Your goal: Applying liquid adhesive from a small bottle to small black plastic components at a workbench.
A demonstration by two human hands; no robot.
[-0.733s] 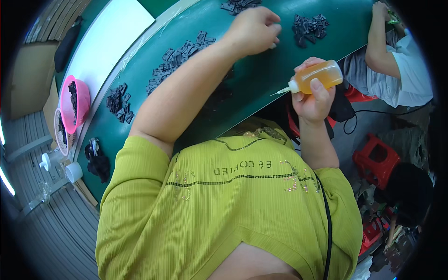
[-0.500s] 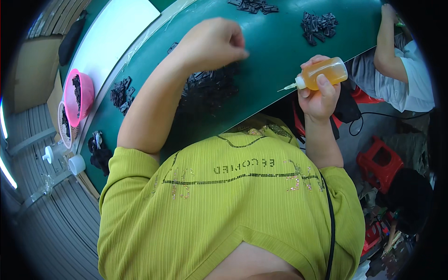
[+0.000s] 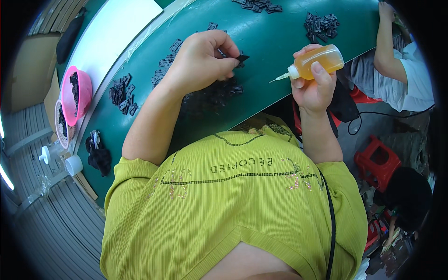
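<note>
My left hand (image 3: 204,60) is over the green table (image 3: 268,44), its thumb and fingers pinching a small flat black piece (image 3: 242,58). Below and around it lies a spread of small black plastic parts (image 3: 210,98), partly hidden by my hand and forearm. Near the table's front edge, my right hand (image 3: 315,84) grips a clear squeeze bottle (image 3: 322,61) of amber liquid. The bottle lies nearly level, its thin needle tip pointing left toward the black piece, with a gap between them.
Further heaps of black parts (image 3: 322,25) lie on the table. At the left stand a pink bowl (image 3: 84,95), a pale basket (image 3: 60,123), a white cup (image 3: 73,164) and a dark cloth (image 3: 99,156). A co-worker's arm (image 3: 389,51) rests at the right, near red stools (image 3: 379,161).
My left hand has turned and opened out slightly, and a black piece now shows in its fingers. My right hand has shifted a little left and up with the bottle.
</note>
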